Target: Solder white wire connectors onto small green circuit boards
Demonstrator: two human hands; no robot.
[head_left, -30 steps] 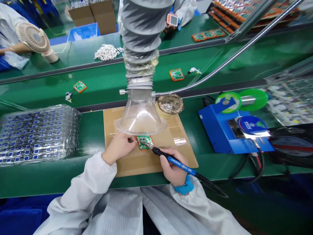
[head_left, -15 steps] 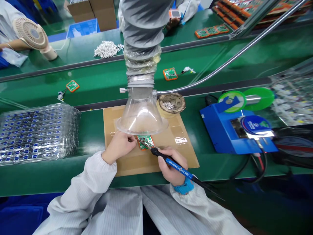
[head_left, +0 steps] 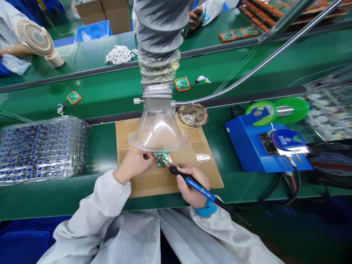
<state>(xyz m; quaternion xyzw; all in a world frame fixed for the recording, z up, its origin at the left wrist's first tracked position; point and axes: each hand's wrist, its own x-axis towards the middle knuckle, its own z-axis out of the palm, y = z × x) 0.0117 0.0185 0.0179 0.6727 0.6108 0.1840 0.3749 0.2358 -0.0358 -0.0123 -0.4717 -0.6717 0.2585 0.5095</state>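
Observation:
A small green circuit board (head_left: 164,159) lies on a cardboard sheet (head_left: 154,183), partly under the clear fume hood funnel (head_left: 158,128). My left hand (head_left: 134,164) rests at the board's left edge, fingers pinched on something thin that I cannot make out. My right hand (head_left: 192,187) grips a blue-handled soldering iron (head_left: 192,182), its tip touching the board. A black cable runs from the iron to the right.
A blue soldering station (head_left: 261,146) with a green solder spool (head_left: 261,110) stands right. A tip-cleaner dish (head_left: 192,115) sits behind the cardboard. Stacked clear trays (head_left: 41,150) lie left. Boards (head_left: 182,83) ride the conveyor; other people work at the far bench.
The boards on the conveyor have drifted left. My hands and the iron stay almost still on the board. A far person's hand has lifted away its orange device.

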